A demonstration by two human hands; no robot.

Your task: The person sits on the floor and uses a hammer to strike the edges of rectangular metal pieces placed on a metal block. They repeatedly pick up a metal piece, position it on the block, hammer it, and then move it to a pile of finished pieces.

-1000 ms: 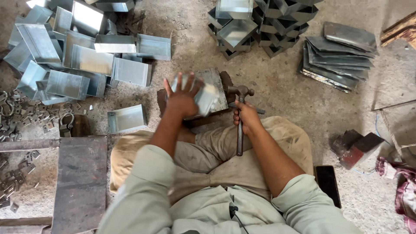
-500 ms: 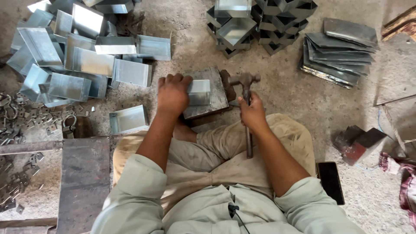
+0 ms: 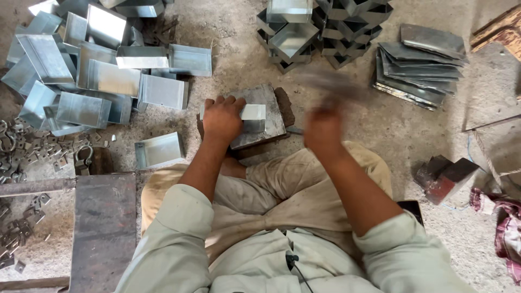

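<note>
My left hand (image 3: pixel 221 119) presses a small folded sheet-metal box (image 3: pixel 251 113) down on a flat steel block (image 3: pixel 266 103) that lies on the ground in front of my crossed legs. My right hand (image 3: pixel 323 126) is blurred with motion and grips a hammer (image 3: pixel 331 84), whose head is a smear raised to the right of the block. The box's shiny upper edge sticks out to the right of my left fingers.
A heap of shiny sheet-metal boxes (image 3: pixel 97 76) lies at the upper left, one box (image 3: pixel 158 150) apart near my knee. Stacked boxes (image 3: pixel 304 32) and flat sheets (image 3: pixel 420 65) sit at the top right. Small metal bits (image 3: pixel 24 146) are at the left, a steel plate (image 3: pixel 103 228) beside my left arm.
The left hand has set the box flat on the block and holds it there. The right hand has lifted the hammer off the block and swings it, now blurred.
</note>
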